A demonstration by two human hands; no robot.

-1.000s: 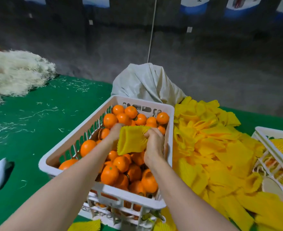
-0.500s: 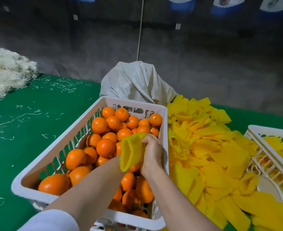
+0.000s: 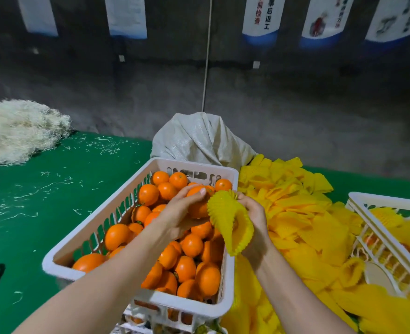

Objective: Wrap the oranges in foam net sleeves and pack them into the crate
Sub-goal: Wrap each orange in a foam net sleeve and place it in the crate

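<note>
A single wide-angle view from the person's head looks forward and down across the green table point(image 3: 54, 201). Both forearms enter from the bottom edge. The left hand point(image 3: 177, 213), holding an orange point(image 3: 200, 209), and the right hand point(image 3: 254, 218), gripping a foam net sleeve point(image 3: 228, 220), sit close to the lens at frame centre, above the white crate point(image 3: 187, 303). Wall posters point(image 3: 259, 18) line the top edge.

Bare oranges point(image 3: 192, 244) fill a white crate point(image 3: 194, 165), an open yellow sleeve point(image 3: 233, 222) above
</note>
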